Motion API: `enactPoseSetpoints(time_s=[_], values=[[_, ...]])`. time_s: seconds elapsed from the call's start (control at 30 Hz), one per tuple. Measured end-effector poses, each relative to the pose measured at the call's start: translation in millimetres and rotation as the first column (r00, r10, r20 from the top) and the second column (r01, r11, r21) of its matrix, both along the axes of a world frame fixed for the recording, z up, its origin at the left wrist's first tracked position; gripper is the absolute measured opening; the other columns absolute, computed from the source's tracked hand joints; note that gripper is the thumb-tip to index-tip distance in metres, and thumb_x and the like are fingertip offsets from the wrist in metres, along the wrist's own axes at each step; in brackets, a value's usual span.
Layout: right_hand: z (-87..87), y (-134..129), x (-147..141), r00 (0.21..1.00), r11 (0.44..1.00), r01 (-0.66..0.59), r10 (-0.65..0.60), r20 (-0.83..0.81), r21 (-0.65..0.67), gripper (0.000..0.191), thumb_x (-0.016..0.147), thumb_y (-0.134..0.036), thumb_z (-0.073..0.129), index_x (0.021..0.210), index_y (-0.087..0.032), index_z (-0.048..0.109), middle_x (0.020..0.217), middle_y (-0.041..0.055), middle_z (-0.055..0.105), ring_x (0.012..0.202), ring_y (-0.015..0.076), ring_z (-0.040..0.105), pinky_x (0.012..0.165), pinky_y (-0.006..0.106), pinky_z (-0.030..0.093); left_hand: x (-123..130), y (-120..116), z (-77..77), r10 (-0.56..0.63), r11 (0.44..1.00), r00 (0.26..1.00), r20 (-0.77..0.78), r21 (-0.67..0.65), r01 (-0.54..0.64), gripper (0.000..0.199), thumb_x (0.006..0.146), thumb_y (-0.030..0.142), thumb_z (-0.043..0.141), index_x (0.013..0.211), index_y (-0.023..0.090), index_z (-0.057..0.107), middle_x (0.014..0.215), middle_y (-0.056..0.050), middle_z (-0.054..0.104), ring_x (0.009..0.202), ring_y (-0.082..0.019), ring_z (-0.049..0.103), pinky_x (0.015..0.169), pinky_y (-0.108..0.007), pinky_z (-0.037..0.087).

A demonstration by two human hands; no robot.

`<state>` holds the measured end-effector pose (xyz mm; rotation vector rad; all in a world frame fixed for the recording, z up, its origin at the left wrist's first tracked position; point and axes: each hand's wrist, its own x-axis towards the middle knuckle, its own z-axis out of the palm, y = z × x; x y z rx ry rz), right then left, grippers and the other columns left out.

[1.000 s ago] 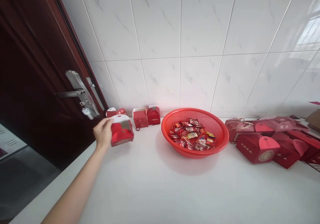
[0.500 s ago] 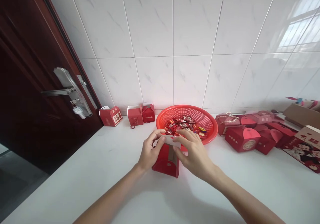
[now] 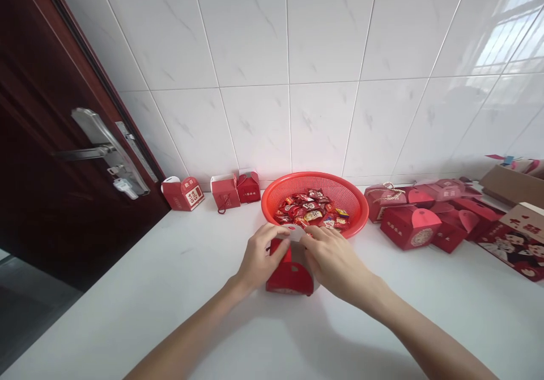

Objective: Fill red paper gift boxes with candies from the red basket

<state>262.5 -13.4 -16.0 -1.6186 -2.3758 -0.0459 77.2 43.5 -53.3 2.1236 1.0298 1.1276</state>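
A small red paper gift box (image 3: 289, 278) stands on the white table in front of me, its top flaps apart and the pale inside of one flap showing. On its left side my left hand (image 3: 262, 258) pinches the upper edge, thumb against the red panel. From the right, my right hand (image 3: 329, 254) grips the other side of the box near the far flap, its fingers curled. Just beyond both hands sits a red plastic basket (image 3: 357, 199) holding several wrapped candies (image 3: 312, 207).
Red gift boxes (image 3: 182, 193) stand by the wall at left, with another pair (image 3: 226, 192) beside them. More red boxes (image 3: 411, 227) crowd the right, near a printed box (image 3: 516, 241) and an open cardboard box (image 3: 512, 184). A dark door (image 3: 51, 142) borders the table's left.
The box has turned and shifted slightly right, its near flap now facing me. My right hand has closed from spread fingers onto the box's right side. The view has tilted slightly.
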Motion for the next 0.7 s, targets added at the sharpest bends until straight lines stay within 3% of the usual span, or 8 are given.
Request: enactPoseSetpoints(time_s=[0.13,0.23,0.37,0.47,0.57,0.7], values=[[-9.7,0.7,-2.7,0.992,0.972,-0.120,0.126,-0.018,0.202,0.031,0.092,-0.001,0.049,0.113,-0.014,0.067,0.122,0.0171,0.065,0.102,0.0272,0.063,0.085,0.041,0.051,0.3,1.9,8.3,-0.036,0.998,0.993,-0.113,-0.061,0.029,0.013,0.087,0.033,0.065,0.087,0.023,0.073,0.098,-0.005,0.072,0.094,-0.023,0.070,0.086,-0.035,0.055],[-9.6,-1.0,-3.4,0.971,0.921,-0.225,0.237,0.001,0.319,0.024,0.093,-0.004,0.050,0.106,-0.013,0.069,0.129,0.0190,0.062,0.112,0.0289,0.061,0.093,0.046,0.052,-2.8,2.9,17.6,-0.055,0.994,0.976,-0.210,-0.107,0.033,0.014,0.085,0.034,0.066,0.089,0.023,0.074,0.099,-0.005,0.073,0.094,-0.024,0.069,0.085,-0.036,0.055],[-8.9,-6.4,-4.1,0.929,0.887,-0.366,0.368,0.047,0.281,0.010,0.093,-0.012,0.061,0.094,-0.011,0.070,0.120,0.0176,0.066,0.117,0.0296,0.060,0.101,0.046,0.050,-7.6,4.6,25.6,-0.139,0.980,0.944,-0.299,-0.178,0.088,0.020,0.086,0.030,0.063,0.101,0.026,0.076,0.105,-0.004,0.076,0.097,-0.024,0.070,0.083,-0.033,0.054],[-9.8,-10.4,-2.8,0.914,0.885,-0.405,0.395,0.090,0.228,0.010,0.093,-0.014,0.062,0.094,-0.010,0.070,0.123,0.0202,0.066,0.123,0.0317,0.058,0.106,0.048,0.047,-8.2,5.6,26.6,-0.150,0.973,0.935,-0.321,-0.218,0.081,0.017,0.084,0.033,0.066,0.095,0.027,0.077,0.105,-0.002,0.077,0.097,-0.025,0.071,0.080,-0.032,0.054],[-7.1,-12.3,-0.2,0.905,0.894,-0.426,0.420,0.070,0.140,0.011,0.092,-0.008,0.058,0.093,-0.011,0.069,0.121,0.0186,0.066,0.118,0.0284,0.060,0.104,0.045,0.048,-6.9,4.9,28.4,-0.119,0.973,0.930,-0.348,-0.227,0.040,0.014,0.078,0.034,0.068,0.085,0.026,0.076,0.099,-0.002,0.077,0.095,-0.026,0.071,0.079,-0.032,0.054],[2.8,-14.1,0.5,0.880,0.881,-0.468,0.472,-0.053,0.069,0.020,0.090,-0.001,0.055,0.099,-0.016,0.065,0.110,0.0109,0.068,0.104,0.0220,0.061,0.097,0.039,0.050,-8.1,4.0,32.8,-0.167,0.954,0.928,-0.332,-0.294,0.067,0.015,0.073,0.030,0.068,0.086,0.026,0.076,0.098,-0.001,0.078,0.095,-0.026,0.071,0.079,-0.031,0.054]])
